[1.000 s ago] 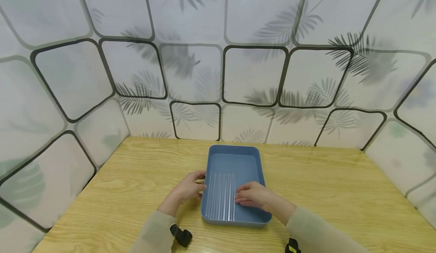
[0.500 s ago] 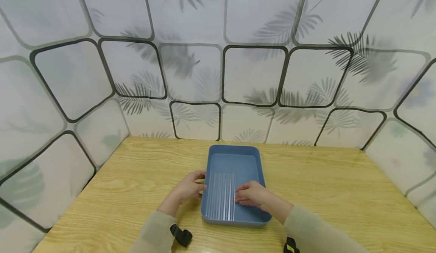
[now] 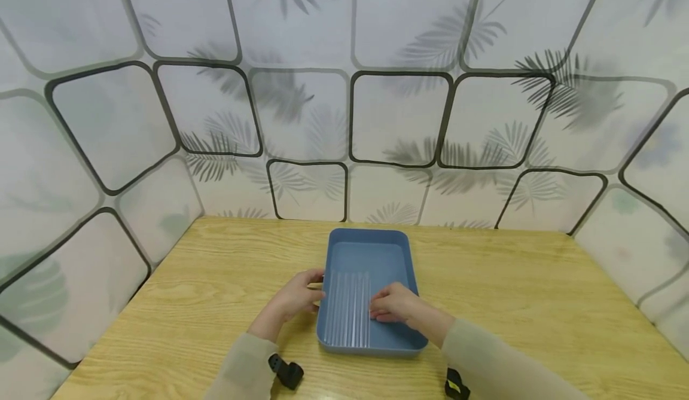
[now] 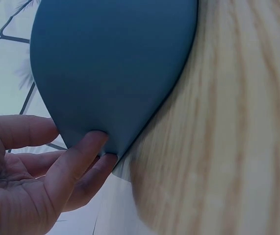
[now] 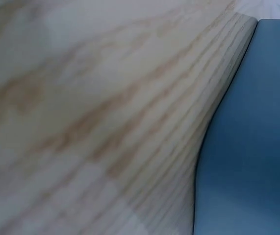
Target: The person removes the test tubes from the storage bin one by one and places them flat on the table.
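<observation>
A blue rectangular tray (image 3: 384, 256) lies on the table. Along the left part of its floor, several clear ribbed strips that look like transparent tubes (image 3: 347, 310) lie side by side, lengthwise. My left hand (image 3: 295, 296) rests at the tray's left wall. In the left wrist view its fingertips (image 4: 96, 139) touch the outside of that wall (image 4: 115, 63), fingers fairly straight. My right hand (image 3: 401, 305) is inside the tray, bent fingertips right at the rightmost tube; whether they pinch it I cannot tell. The right wrist view shows the tray's outer wall (image 5: 257, 132) but hides these fingers.
The wooden table (image 3: 500, 286) extends on both sides of the tray. Patterned cloth walls (image 3: 398, 119) with leaf prints enclose the back and sides. A black wrist camera (image 3: 287, 373) sits at my left sleeve, another (image 3: 456, 385) at my right.
My right hand has shifted slightly up and left along the rightmost tube, its forearm with it. The head view has moved a little; the left hand and tray stay put.
</observation>
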The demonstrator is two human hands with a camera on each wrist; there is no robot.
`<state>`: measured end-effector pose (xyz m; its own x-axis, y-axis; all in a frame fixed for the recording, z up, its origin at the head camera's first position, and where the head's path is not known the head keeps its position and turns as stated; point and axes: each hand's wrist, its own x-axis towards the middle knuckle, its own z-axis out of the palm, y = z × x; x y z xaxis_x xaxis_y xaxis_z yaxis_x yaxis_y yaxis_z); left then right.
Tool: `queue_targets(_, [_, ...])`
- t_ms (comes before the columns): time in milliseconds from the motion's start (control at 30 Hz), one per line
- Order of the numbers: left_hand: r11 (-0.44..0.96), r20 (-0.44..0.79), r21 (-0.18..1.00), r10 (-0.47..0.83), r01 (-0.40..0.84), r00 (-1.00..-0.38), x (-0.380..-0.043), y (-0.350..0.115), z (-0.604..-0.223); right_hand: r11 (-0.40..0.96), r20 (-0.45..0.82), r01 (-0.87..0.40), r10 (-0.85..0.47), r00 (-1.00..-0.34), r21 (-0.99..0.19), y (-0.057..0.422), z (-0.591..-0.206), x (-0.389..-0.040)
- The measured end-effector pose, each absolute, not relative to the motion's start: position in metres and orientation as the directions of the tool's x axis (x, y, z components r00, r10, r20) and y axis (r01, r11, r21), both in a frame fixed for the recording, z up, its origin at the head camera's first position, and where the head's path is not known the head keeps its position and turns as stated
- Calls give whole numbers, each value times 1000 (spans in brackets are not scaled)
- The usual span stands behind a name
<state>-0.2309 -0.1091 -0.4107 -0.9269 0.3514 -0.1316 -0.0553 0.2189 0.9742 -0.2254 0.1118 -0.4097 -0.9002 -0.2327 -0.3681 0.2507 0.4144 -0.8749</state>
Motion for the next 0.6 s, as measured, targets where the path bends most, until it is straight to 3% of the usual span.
queue_targets(600, [237,-136,970,338,-56,-931,-231,-109,-411,482,-343,216,-193,-919,-849,103,-408,-229])
